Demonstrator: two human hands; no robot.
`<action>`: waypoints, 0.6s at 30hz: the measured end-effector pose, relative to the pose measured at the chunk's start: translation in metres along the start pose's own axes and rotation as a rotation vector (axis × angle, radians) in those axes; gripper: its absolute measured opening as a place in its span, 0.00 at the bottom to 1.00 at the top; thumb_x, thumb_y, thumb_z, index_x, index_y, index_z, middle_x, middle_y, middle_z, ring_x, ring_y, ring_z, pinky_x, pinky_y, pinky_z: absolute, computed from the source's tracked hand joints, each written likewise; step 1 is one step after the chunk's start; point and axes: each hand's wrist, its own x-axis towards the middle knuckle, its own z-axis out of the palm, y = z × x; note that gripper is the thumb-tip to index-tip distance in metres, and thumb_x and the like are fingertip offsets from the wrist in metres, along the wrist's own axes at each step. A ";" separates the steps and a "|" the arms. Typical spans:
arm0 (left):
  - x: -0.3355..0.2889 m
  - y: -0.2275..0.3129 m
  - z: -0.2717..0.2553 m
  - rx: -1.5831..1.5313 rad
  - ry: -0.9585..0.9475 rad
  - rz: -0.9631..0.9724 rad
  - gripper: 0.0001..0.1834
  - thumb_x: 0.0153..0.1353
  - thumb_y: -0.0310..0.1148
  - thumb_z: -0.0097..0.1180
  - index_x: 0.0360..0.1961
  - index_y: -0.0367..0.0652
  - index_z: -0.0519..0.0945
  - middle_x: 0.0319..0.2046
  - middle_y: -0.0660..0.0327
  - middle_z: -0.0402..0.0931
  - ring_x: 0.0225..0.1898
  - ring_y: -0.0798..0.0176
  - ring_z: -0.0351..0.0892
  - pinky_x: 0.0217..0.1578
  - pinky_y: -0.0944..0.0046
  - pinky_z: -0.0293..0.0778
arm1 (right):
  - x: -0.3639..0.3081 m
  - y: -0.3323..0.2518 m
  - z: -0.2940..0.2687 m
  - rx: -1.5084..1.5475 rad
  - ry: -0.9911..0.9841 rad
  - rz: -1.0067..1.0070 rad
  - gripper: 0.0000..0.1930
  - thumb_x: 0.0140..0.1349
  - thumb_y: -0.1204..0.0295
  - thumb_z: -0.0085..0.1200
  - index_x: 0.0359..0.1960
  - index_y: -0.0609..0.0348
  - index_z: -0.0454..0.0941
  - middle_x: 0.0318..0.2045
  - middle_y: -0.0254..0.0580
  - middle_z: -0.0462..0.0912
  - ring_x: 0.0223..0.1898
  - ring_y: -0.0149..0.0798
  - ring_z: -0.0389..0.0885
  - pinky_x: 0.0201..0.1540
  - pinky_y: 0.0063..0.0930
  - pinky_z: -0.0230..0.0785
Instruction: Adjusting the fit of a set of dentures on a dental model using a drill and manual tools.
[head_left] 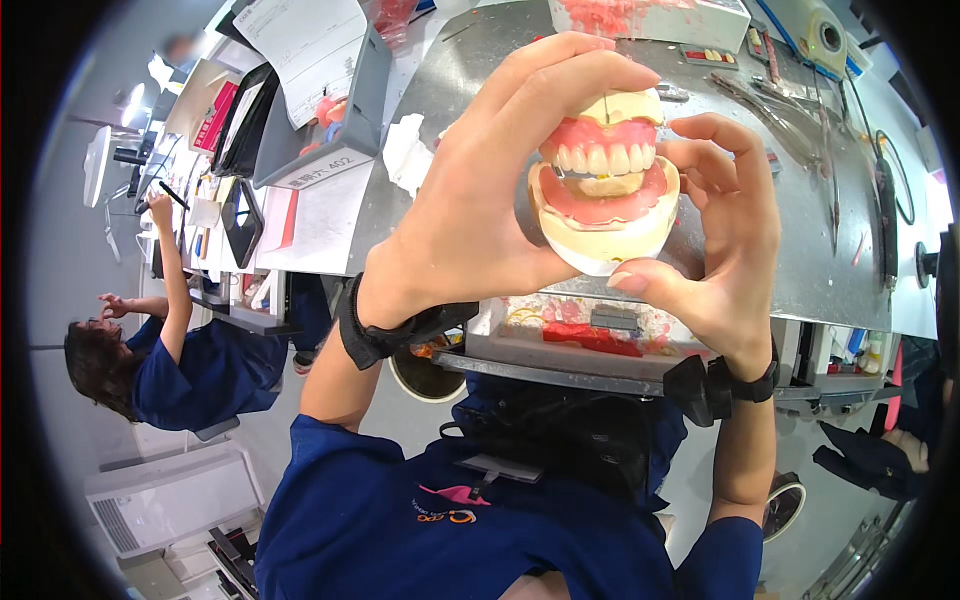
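Note:
Between my two hands is a dental model (602, 212), held up over the bench. Its upper cast carries a pink gum base with a row of white teeth (603, 158). Below, the cream lower cast (600, 240) bears a pink base with a pale yellowish block behind its front rim. My left hand (470, 190) grips from the left, fingers over the upper cast and thumb under the lower one. From the right, my right hand (725, 215) curls round the model, its thumb at the lower cast's bottom edge. Some right fingertips are partly hidden behind the model.
Metal hand tools (775, 115) lie at the bench's right, near a small tooth tray (710, 57). A red-stained white box (650, 18) stands behind. Crumpled tissue (407, 155) and a grey bin (325, 120) are left. An open drawer (600, 330) holds pink scraps. Another person (190, 350) sits far left.

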 end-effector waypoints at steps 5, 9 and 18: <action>0.000 -0.002 -0.002 0.096 -0.009 0.113 0.45 0.38 0.25 0.82 0.62 0.39 0.75 0.65 0.46 0.70 0.63 0.54 0.75 0.62 0.58 0.74 | -0.001 0.001 0.001 0.006 -0.010 -0.011 0.49 0.41 0.70 0.80 0.64 0.65 0.59 0.51 0.51 0.80 0.57 0.42 0.78 0.62 0.36 0.68; -0.001 -0.006 0.001 0.122 0.065 0.178 0.38 0.41 0.30 0.80 0.58 0.44 0.79 0.61 0.48 0.74 0.58 0.49 0.78 0.56 0.56 0.77 | -0.001 0.002 0.000 0.006 -0.013 -0.026 0.49 0.42 0.70 0.80 0.64 0.65 0.59 0.51 0.52 0.80 0.56 0.42 0.79 0.62 0.36 0.68; 0.002 -0.008 -0.005 0.183 -0.025 0.236 0.44 0.42 0.35 0.82 0.62 0.38 0.75 0.64 0.42 0.71 0.60 0.49 0.78 0.59 0.53 0.75 | -0.001 0.001 0.000 0.026 -0.017 -0.028 0.48 0.43 0.71 0.79 0.64 0.66 0.59 0.51 0.53 0.80 0.57 0.43 0.78 0.63 0.36 0.68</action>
